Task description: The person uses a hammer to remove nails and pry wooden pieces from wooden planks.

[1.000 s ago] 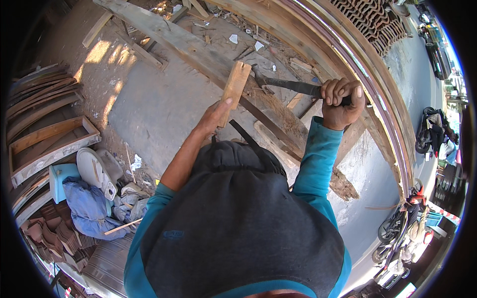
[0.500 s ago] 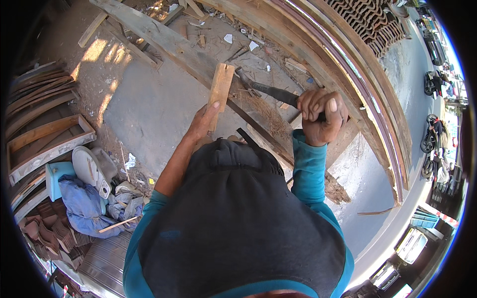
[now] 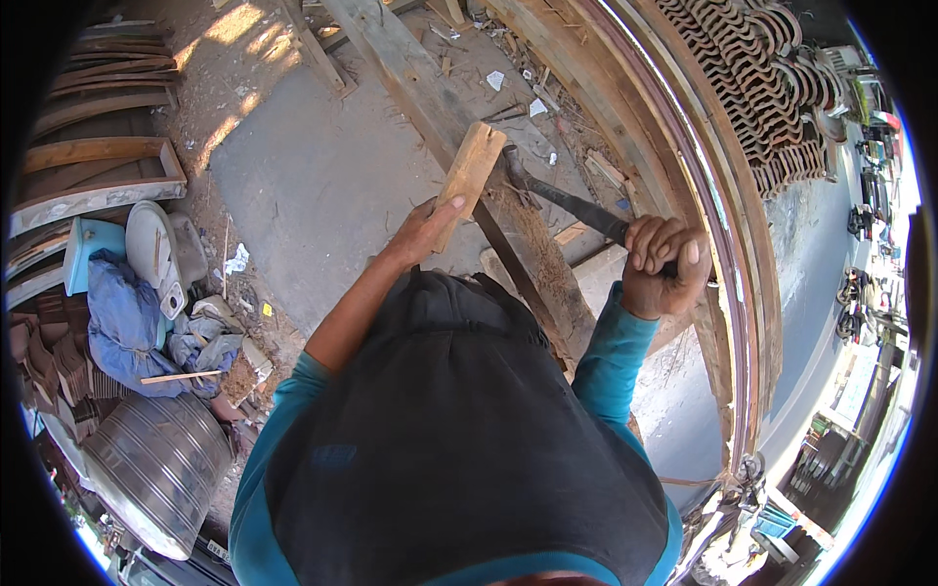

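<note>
My left hand (image 3: 426,230) is closed round the lower end of a short wooden block (image 3: 473,170), which tilts up and to the right. In my right hand (image 3: 666,266) is a hammer (image 3: 575,203) with a dark handle, gripped near its end. The hammer's head is just right of the block's upper end; whether they touch I cannot tell. Beneath both lies a long wooden plank (image 3: 408,80), running from the far middle toward me, with sawdust-like crumbs on its near part.
Long beams (image 3: 674,146) curve along the right, with stacked roof tiles (image 3: 728,73) beyond. To the left are wooden frames (image 3: 98,207), a blue tarp-like bundle (image 3: 122,322), a pale toilet seat-like piece (image 3: 149,244) and a ribbed metal tank (image 3: 161,469). Scraps litter the ground.
The whole view has shifted and turned a little. Both hands appear farther right, still holding the block and the hammer. The block leans more to the right.
</note>
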The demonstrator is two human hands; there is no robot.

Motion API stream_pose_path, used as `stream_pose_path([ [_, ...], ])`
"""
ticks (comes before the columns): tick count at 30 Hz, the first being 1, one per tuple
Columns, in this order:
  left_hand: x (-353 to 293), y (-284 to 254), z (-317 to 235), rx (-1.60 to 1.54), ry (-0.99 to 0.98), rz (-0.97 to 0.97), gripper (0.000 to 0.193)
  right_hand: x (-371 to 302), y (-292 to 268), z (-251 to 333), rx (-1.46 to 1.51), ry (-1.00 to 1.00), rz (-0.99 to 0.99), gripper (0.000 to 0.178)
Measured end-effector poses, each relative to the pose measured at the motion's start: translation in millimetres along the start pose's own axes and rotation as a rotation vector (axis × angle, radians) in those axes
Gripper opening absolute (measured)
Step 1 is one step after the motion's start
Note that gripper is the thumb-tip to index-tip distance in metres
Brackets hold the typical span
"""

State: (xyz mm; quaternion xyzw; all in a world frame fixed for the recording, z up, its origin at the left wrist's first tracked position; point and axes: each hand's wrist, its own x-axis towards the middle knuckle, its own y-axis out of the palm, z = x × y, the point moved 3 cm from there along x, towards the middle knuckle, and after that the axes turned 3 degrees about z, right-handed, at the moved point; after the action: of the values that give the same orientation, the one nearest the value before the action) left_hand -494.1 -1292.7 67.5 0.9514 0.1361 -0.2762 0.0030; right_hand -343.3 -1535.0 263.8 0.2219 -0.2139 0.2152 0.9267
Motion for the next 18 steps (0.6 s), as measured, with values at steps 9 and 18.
stream_pose_path([
  [9,-7,-1,-8,-0.069,-0.032,0.014,0.092,8,20,3,0.007,0.063,0.072,0.032],
  [18,-13,-7,-17,-0.106,-0.01,0.044,0.089,45,57,-17,-0.078,0.188,0.217,0.034],
])
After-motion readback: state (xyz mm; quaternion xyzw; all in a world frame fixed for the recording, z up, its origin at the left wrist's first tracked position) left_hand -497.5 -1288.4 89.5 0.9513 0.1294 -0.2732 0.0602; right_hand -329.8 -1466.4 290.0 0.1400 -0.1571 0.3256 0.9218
